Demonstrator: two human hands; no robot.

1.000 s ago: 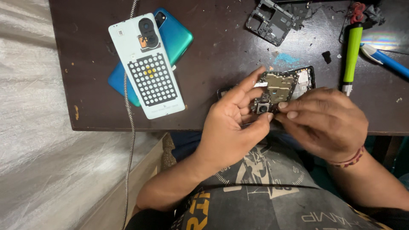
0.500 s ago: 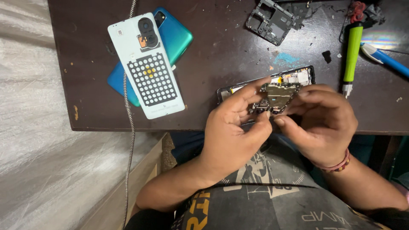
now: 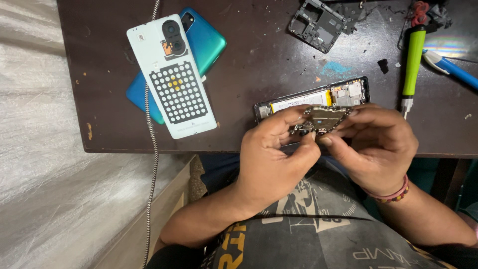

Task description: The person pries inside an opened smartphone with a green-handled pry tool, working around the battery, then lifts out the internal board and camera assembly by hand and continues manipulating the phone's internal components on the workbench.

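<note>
- Left hand (image 3: 271, 164): fingers curled in, thumb and forefinger pinched on the left edge of a small circuit board (image 3: 323, 119).
- Right hand (image 3: 376, 149): fingers curled, gripping the same circuit board from its right side; beaded band on the wrist.
- Circuit board held between both hands, just above the near edge of the dark worktop (image 3: 259, 55), directly in front of an opened phone (image 3: 313, 99).
- Opened phone lies flat, back off, yellow-labelled battery and inner parts exposed; its near side is partly hidden by the fingers.
- Left of the hands: white phone back cover (image 3: 172, 74) with a dot grid, lying on top of a teal phone (image 3: 204, 42).
- Far side: black plastic frame piece (image 3: 316, 25).
- Right: green-handled screwdriver (image 3: 413, 60), tip toward the near edge; blue-and-white tool (image 3: 448, 67) beside it, kind not discernible.
- Braided cable (image 3: 152, 139) runs across the worktop's left part and down off the edge.
</note>
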